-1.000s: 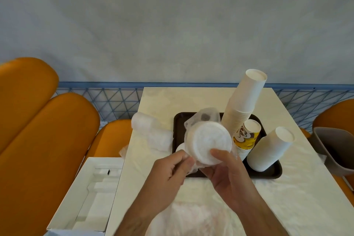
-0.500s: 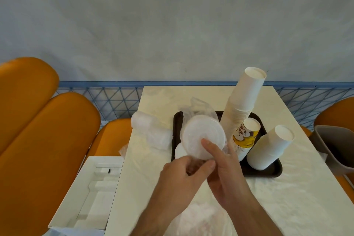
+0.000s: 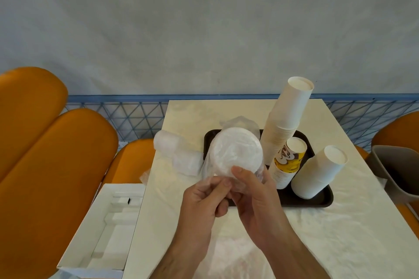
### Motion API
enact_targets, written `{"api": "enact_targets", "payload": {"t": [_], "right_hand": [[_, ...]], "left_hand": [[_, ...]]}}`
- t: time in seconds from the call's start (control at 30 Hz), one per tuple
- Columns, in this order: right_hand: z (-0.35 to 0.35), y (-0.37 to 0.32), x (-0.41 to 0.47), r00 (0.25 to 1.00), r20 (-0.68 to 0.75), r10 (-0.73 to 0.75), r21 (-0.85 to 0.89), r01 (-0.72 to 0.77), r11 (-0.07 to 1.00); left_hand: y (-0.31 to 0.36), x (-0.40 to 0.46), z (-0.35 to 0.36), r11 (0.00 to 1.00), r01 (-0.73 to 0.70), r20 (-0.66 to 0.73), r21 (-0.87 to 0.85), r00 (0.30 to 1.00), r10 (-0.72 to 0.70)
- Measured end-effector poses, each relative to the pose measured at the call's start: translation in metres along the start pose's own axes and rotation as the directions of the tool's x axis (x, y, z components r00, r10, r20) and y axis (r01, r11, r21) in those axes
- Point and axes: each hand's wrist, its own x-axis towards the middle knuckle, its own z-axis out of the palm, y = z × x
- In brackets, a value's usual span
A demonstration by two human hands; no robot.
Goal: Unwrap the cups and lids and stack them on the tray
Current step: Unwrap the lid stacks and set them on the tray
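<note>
A stack of white lids (image 3: 235, 150) in clear plastic wrap is held up over the near left part of the dark tray (image 3: 317, 199). My right hand (image 3: 254, 192) grips its lower edge, thumb on the top lid. My left hand (image 3: 204, 199) pinches the loose wrap just below the lids. On the tray lean a tall stack of white cups (image 3: 288, 118), a yellow patterned cup stack (image 3: 288, 163) and a shorter white cup stack (image 3: 319, 172). Another wrapped sleeve (image 3: 176, 152) lies on the table left of the tray.
The pale table (image 3: 328, 233) has crumpled clear plastic (image 3: 229, 253) at its near edge. A white open box (image 3: 108, 226) sits at the left on an orange seat (image 3: 52, 165). A grey bin (image 3: 399, 172) stands at the right. A blue mesh fence (image 3: 118, 115) runs behind.
The lid stack has risen slightly and tilted toward me. My left hand slid under it from the left edge and now pinches the wrap; my right thumb stays on the top lid.
</note>
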Motion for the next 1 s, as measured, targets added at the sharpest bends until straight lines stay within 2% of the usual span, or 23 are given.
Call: {"api": "enact_targets", "payload": {"t": [0.2,0.33,0.47,0.57,0.77,0.87,1.0], "right_hand": [[0.002,-0.005,-0.002,0.999,0.001,-0.036,0.013,0.036,0.999],[0.001,-0.007,-0.001,0.999,0.014,-0.032,0.008,0.032,0.999],[0.000,-0.012,0.003,1.000,0.006,-0.002,0.104,0.001,0.995],[-0.002,-0.020,0.006,0.999,0.005,0.034,0.164,-0.034,0.986],[0.003,-0.021,0.005,0.996,-0.074,0.041,0.183,-0.026,0.983],[0.008,-0.020,0.003,0.998,-0.060,0.028,0.063,-0.024,0.998],[0.015,-0.013,0.001,0.998,-0.068,-0.002,0.002,0.002,1.000]], "left_hand": [[0.004,0.002,-0.005,0.999,0.041,-0.022,-0.034,0.999,-0.042],[0.008,0.004,-0.006,1.000,-0.025,-0.042,-0.011,0.999,0.025],[0.005,0.004,-0.010,0.968,-0.120,0.060,0.222,0.992,0.109],[0.001,0.004,-0.019,0.907,-0.143,0.146,0.397,0.985,0.092],[0.004,0.006,-0.025,0.832,0.040,0.089,0.553,0.990,-0.106],[0.007,-0.001,-0.014,0.873,0.140,0.130,0.466,0.966,-0.224],[0.005,0.002,0.002,0.977,0.165,0.101,0.138,0.979,-0.179]]}}
